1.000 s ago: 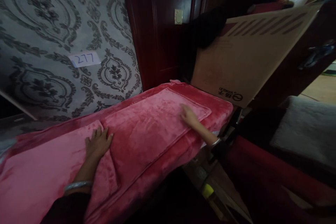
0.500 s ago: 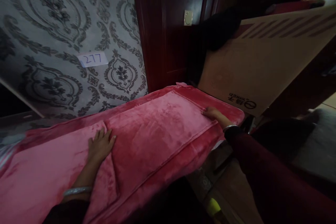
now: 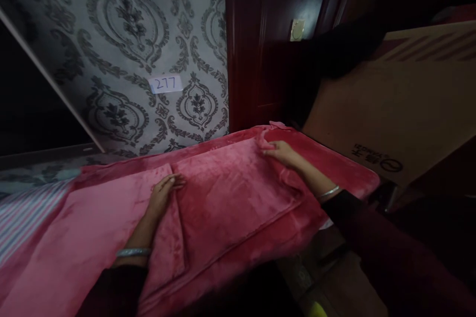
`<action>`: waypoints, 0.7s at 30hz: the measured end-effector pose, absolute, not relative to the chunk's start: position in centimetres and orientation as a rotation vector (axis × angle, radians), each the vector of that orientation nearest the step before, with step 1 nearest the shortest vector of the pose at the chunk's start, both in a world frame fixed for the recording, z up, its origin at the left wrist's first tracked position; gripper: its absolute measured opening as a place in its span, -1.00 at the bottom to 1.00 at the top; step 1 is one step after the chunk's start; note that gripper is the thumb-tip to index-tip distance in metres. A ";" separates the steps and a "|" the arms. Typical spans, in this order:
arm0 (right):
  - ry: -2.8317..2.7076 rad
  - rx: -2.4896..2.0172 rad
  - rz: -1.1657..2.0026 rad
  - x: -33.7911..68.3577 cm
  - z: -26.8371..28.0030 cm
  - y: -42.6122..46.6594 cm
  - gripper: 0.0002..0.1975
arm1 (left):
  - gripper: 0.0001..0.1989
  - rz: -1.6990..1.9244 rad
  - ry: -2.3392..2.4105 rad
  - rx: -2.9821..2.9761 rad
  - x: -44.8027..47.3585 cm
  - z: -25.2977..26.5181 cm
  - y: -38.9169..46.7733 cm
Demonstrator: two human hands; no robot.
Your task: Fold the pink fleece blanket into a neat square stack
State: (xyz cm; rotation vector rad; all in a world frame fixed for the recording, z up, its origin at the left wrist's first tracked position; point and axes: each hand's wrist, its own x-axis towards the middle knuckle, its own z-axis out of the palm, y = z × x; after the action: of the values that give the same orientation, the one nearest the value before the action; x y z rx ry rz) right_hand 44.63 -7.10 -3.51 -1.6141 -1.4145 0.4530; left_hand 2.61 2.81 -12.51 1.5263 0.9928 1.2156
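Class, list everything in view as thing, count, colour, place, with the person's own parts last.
plush fabric: count unclear, pink to red, centre
striped cloth: one, multicoloured, left edge
patterned wall: one, grey, behind fabric
label "277": one, white, on wall
panel: one, dark red, right of wall
plate: one, cream, on that panel
cardboard box: one, brown, right
draped item: one, black, at box's upper left
dark surface: one, black, far left
unclear object: one, yellowish, bottom edge
bracelets: two, silvery, one per wrist
sleeves: two, dark, on the forearms
left hand: one, bare, at the fabric's fold
right hand: one, bare, gripping fabric
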 end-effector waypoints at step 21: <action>-1.821 -1.529 0.415 30.4 -13.9 -18.5 -0.72 | -0.47 0.927 1.182 1.365 7.3 -10.8 5.0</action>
State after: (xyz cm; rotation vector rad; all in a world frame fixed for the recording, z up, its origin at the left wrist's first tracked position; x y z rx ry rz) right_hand 30.43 -18.54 -13.87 -1.5289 -1.8206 0.4146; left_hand 7.31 5.02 -10.79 1.3646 1.1818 0.9267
